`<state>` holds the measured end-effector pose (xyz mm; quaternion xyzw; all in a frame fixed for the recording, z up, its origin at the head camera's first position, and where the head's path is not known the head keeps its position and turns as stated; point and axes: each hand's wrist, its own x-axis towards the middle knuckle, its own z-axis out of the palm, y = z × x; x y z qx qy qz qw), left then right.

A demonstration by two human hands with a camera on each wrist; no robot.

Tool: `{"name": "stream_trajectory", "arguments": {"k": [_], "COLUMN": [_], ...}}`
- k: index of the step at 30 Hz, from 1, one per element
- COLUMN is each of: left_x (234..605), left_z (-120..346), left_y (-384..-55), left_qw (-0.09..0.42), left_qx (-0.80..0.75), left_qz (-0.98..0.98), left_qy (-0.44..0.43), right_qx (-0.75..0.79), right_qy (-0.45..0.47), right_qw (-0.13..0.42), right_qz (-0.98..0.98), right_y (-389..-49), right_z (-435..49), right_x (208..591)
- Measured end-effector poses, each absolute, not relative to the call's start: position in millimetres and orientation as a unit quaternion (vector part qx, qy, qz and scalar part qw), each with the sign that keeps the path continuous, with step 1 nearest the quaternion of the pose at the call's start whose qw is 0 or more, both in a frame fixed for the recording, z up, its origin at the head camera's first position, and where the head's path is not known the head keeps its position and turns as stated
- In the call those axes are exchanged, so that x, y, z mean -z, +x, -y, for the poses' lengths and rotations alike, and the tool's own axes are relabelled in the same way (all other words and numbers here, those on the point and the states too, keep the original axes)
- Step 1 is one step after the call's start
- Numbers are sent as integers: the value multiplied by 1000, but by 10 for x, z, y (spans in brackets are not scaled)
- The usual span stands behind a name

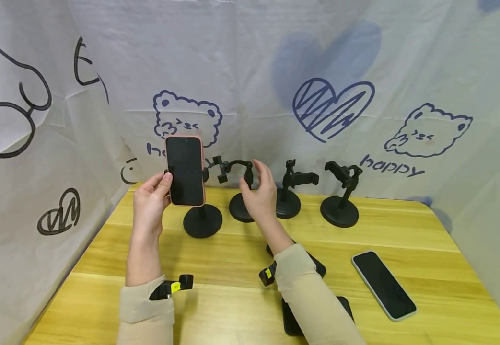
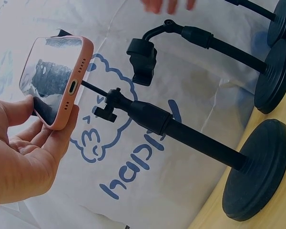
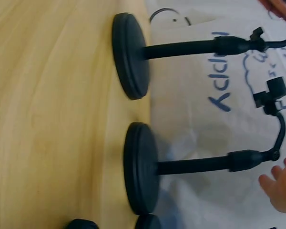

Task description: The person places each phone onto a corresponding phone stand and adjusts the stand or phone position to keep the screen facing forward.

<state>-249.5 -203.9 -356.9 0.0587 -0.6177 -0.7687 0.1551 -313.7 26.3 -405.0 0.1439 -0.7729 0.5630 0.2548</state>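
Observation:
My left hand point(image 1: 150, 194) grips a smartphone point(image 1: 185, 170) in a pink case by its left edge, thumb at the front. The phone stands upright at the head of the leftmost black phone stand point(image 1: 203, 221). In the left wrist view, the stand's thin arm runs behind the phone point(image 2: 72, 88), and bits of black clamp show at its edges. Most of the clamp is hidden. My right hand point(image 1: 260, 191) holds nothing; its fingers are spread and loosely bent, in front of the second stand point(image 1: 241, 207). That stand's small clamp point(image 1: 221, 169) points left, towards the phone.
Two more black stands, a third point(image 1: 287, 203) and a fourth point(image 1: 339, 212), stand along the back of the wooden table point(image 1: 228, 292). A white-edged phone point(image 1: 383, 285) lies at the right. Two dark phones lie partly under my right forearm. A drawn-on white cloth point(image 1: 250, 72) hangs behind.

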Motion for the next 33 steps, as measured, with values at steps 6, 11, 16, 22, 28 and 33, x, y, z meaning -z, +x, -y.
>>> {"name": "stream_trajectory", "arguments": {"k": [6, 11, 16, 22, 28, 33], "left_x": [3577, 3574, 3562, 3564, 3567, 3560], "left_z": [2037, 2047, 2053, 2049, 2049, 2045], "left_y": [-2507, -2500, -2496, -2497, -2495, -2492], "left_qw": [156, 151, 151, 149, 150, 149], "left_qx": [772, 772, 770, 766, 764, 765], "left_qz": [614, 616, 618, 622, 624, 623], "left_qy": [54, 53, 55, 58, 59, 60], "right_qx": [-547, -536, -522, -525, -523, -515], "right_qy": [76, 50, 37, 27, 36, 47], "right_qw": [162, 144, 131, 114, 117, 112], "right_qz": [817, 830, 842, 843, 843, 849], "right_y": [-3278, -3369, -3447, -3523, -3578, -3578], "right_z": [-254, -232, -215, -227, -260, -288], "right_x": [4157, 4201, 4224, 4232, 4225, 4208]}}
